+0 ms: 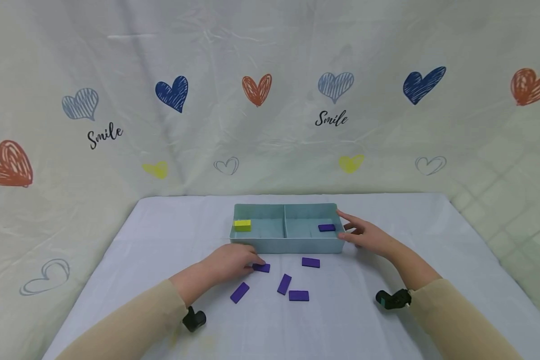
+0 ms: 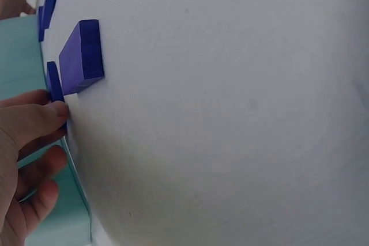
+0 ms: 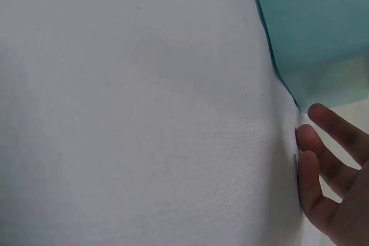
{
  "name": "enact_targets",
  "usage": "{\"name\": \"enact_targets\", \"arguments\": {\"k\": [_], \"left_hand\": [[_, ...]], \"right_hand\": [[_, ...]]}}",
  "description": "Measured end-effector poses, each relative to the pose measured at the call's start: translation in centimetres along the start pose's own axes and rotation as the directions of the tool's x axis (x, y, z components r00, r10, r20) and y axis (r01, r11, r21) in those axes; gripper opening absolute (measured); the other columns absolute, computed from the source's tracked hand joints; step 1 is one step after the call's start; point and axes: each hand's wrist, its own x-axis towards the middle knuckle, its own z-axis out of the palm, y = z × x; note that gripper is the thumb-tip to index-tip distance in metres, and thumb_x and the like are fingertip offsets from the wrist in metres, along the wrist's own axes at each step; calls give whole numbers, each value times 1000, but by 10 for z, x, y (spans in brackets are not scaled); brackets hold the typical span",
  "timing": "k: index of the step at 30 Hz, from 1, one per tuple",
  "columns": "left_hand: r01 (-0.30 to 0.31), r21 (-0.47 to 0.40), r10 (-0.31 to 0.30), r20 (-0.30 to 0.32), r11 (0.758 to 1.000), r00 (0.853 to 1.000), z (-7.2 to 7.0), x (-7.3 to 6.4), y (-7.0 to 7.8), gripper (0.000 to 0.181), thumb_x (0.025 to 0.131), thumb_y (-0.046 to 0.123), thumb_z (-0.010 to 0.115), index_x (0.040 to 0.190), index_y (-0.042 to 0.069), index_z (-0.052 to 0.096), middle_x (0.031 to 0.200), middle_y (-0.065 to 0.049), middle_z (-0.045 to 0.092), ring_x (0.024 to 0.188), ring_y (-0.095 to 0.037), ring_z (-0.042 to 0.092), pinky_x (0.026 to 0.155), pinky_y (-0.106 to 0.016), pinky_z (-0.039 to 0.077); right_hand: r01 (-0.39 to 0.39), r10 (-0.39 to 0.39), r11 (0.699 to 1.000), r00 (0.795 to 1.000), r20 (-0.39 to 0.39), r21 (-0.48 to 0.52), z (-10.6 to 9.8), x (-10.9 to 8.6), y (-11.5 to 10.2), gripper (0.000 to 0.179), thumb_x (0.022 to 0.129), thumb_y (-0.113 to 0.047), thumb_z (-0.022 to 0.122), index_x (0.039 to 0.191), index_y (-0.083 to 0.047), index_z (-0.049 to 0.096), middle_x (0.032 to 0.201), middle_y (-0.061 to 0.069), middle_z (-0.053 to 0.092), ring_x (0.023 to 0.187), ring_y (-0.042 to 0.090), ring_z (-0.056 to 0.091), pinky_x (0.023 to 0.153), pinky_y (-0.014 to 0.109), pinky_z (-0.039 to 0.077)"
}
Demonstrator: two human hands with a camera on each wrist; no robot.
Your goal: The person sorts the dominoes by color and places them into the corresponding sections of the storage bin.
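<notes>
My left hand (image 1: 231, 262) is in front of the teal two-compartment box (image 1: 292, 245). Its thumb and fingertips pinch a flat purple block (image 1: 261, 268), also visible in the left wrist view as a thin purple block (image 2: 53, 79) at the fingertips. At the box's right end is my right hand (image 1: 371, 237), with thumb and index finger spread along the end wall and nothing gripped. In the right wrist view the other fingers (image 3: 309, 171) hang loosely bent beside the box corner. One purple block (image 1: 326, 228) lies in the right compartment; a yellow block (image 1: 242, 225) sits in the left.
Several loose purple blocks, including one at the lower middle (image 1: 299, 296) and a slanted one (image 1: 240, 292), lie on the white-covered table (image 1: 324, 330) before the box. Behind the table hangs a heart-printed curtain (image 1: 288, 135).
</notes>
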Motion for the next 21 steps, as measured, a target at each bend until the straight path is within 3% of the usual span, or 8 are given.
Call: {"name": "enact_targets", "arguments": {"k": [11, 21], "left_hand": [[3, -84, -6, -38, 996, 999, 0, -2, -3, 25, 90, 16, 74, 115, 19, 76, 104, 6, 69, 98, -9, 64, 86, -25, 53], [-22, -134, 6, -122, 991, 993, -8, -4, 0, 29, 91, 20, 73, 120, 21, 74, 108, 7, 69, 96, -7, 64, 82, -22, 54]], "right_hand": [[-2, 2, 1000, 1000, 2, -10, -1, 1, 2, 80, 96, -43, 63, 160, -25, 19, 145, 29, 42, 123, 42, 51, 92, 48, 51], [-2, 2, 1000, 1000, 3, -12, 0, 1, 1, 79, 97, -42, 62, 160, -25, 18, 145, 29, 42, 123, 42, 51, 92, 48, 51]]}}
